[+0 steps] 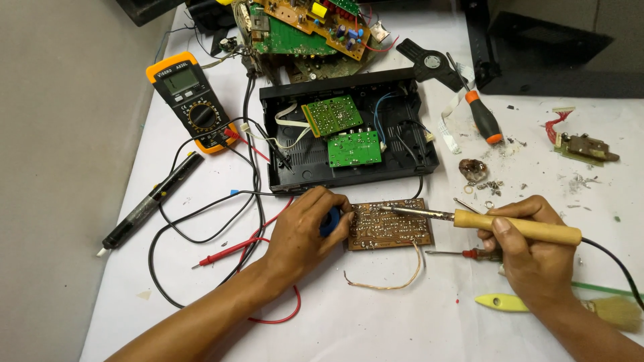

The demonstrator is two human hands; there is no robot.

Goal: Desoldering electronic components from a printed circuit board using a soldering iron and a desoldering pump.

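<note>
Currently our right hand (530,251) grips the soldering iron (496,224), tip on the brown board (389,226) between our hands; left hand (305,231) pinches its edge. Risk: board slipping, hot tip near left fingers (339,213).

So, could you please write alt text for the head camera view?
A person's right hand holds a wooden-handled soldering iron with its tip on a brown circuit board, which the left hand steadies. Behind are an open black case with green boards and a yellow multimeter.

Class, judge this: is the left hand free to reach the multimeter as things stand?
Probably not at once: the left hand is holding the brown board steady. The multimeter lies beyond, only leads between.
</note>
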